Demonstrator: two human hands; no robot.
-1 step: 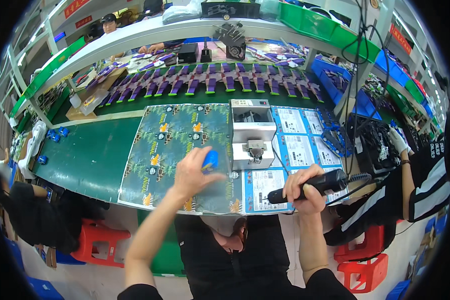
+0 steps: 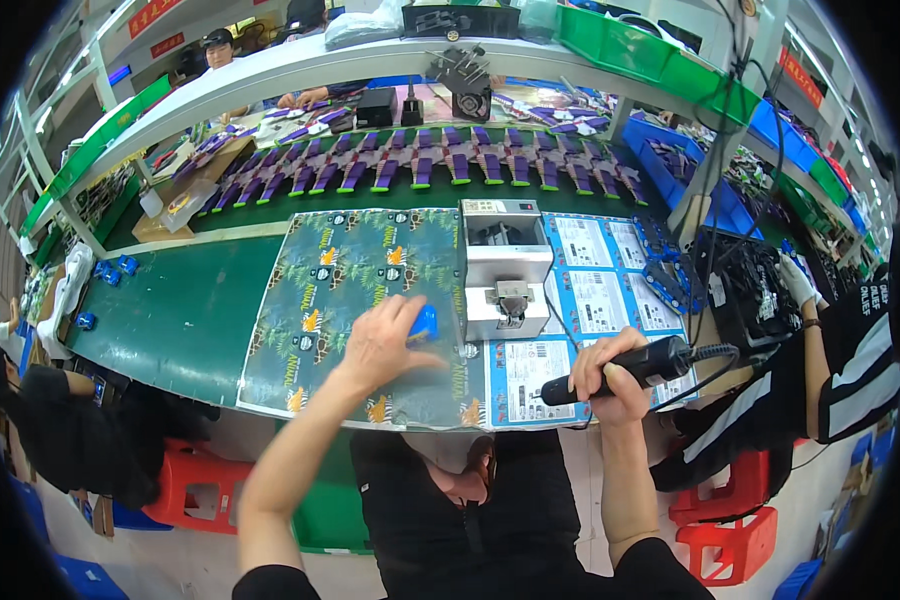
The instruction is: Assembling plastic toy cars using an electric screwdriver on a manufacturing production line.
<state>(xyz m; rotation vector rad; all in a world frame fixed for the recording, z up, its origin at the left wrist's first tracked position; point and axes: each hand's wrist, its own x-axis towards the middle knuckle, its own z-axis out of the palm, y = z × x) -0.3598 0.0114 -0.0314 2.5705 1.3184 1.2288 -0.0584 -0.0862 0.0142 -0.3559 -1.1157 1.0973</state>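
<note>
My left hand (image 2: 382,342) is over the green animal-print sheet (image 2: 345,300), its thumb stretched out apart from the fingers. At its fingertips is a small blue plastic piece (image 2: 426,322), partly covered by the hand; its exact kind cannot be made out. My right hand (image 2: 610,378) is wrapped round a black corded electric screwdriver (image 2: 655,364), held level with its tip pointing left above the blue-and-white printed sheet (image 2: 538,368). Between the hands, farther back, stands a metal screw-feeder-like machine (image 2: 507,270).
Several blue toy vehicles (image 2: 670,280) lie right of the machine; more (image 2: 107,270) are at the far left. Purple-and-green parts (image 2: 420,170) line the back. The screwdriver's cable (image 2: 715,352) runs right. A co-worker's gloved hand (image 2: 796,280) is beside a black bin (image 2: 745,295).
My left hand has shifted slightly left, and more of the blue piece shows beside its fingertips. The screwdriver in my right hand has moved slightly to the right.
</note>
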